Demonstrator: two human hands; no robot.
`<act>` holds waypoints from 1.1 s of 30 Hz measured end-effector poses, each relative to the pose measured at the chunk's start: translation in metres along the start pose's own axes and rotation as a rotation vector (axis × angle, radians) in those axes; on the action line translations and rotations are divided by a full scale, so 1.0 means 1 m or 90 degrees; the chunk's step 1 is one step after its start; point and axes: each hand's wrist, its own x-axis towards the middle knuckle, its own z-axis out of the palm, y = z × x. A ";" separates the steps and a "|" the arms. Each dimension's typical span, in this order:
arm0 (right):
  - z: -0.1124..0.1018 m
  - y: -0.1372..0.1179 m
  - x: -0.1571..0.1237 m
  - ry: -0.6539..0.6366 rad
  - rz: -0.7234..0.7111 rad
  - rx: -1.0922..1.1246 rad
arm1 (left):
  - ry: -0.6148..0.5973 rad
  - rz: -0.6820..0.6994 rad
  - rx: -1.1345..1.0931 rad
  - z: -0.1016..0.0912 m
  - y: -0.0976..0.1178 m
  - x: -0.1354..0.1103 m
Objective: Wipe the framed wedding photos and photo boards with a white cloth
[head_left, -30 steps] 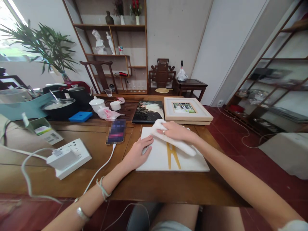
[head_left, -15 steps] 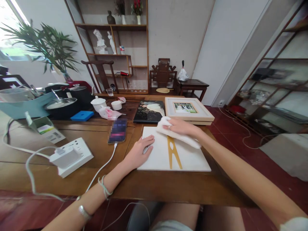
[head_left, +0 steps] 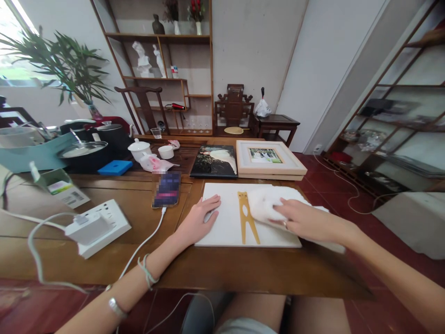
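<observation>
A flat white board [head_left: 222, 232] lies near the table's front edge. On its face is a golden-yellow shape [head_left: 245, 211] with two long legs and an oval opening. My left hand [head_left: 201, 218] rests flat on the board's left side, fingers stretched out. My right hand [head_left: 295, 218] grips a white cloth [head_left: 266, 202] and presses it on the board, just right of the yellow shape. The cloth spreads past the board's right edge, and some of my right fingers are hidden against it.
Behind the board lie a dark picture panel [head_left: 213, 162] and a pale wooden frame [head_left: 271, 160]. To the left are a phone [head_left: 167, 190] on a charging cable, a white power strip [head_left: 104, 225], a blue box [head_left: 115, 167], a white lidded pot [head_left: 139, 148] and a dark pan [head_left: 83, 155].
My right hand has moved the cloth from the board's far edge toward the right and nearer to me, uncovering the top of the yellow shape. My left hand stays in place on the board.
</observation>
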 end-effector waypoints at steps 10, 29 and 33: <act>0.000 -0.008 -0.045 -0.067 0.016 0.119 | -0.001 0.002 0.006 0.000 0.002 0.000; -0.001 -0.006 -0.027 -0.042 -0.011 0.058 | -0.011 -0.002 0.020 0.000 0.001 0.000; 0.001 -0.019 -0.061 -0.077 -0.004 0.100 | -0.015 -0.009 0.015 -0.001 0.003 0.001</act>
